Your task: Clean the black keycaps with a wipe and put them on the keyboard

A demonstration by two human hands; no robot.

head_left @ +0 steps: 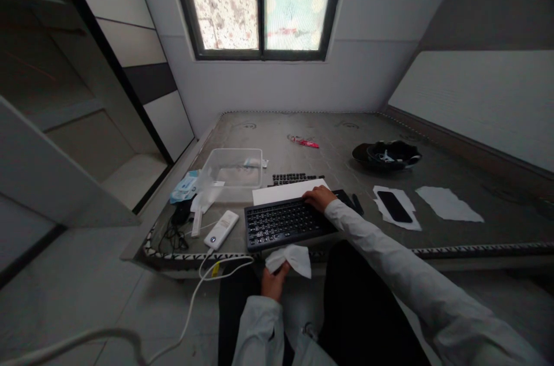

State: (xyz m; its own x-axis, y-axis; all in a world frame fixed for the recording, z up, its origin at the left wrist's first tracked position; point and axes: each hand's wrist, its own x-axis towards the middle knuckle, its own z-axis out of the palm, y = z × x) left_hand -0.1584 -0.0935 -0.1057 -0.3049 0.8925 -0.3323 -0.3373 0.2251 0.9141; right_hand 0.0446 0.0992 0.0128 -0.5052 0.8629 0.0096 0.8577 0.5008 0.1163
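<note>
My left hand (273, 283) is closed on a crumpled white tissue (298, 260), held low in front of the bed's near edge. Just beyond it lies a black keyboard (281, 223), angled slightly. My right hand (319, 199) grips the keyboard's far edge, fingers curled there beside a white sheet or box lid (277, 193). Behind that sheet, small black keycaps (289, 178) stand in rows on the bed. Part of a dark flat object (345, 201) shows right of my right hand, mostly covered by my arm.
On the left are a clear plastic bin (236, 172), a blue-and-white packet (185, 187), black cables (173, 236) and a white power strip (221, 230) with its cord. To the right lie a phone (395, 206) on tissue, another tissue (449, 204) and a black cap (387, 156). Red-handled item (305, 142) lies farther back.
</note>
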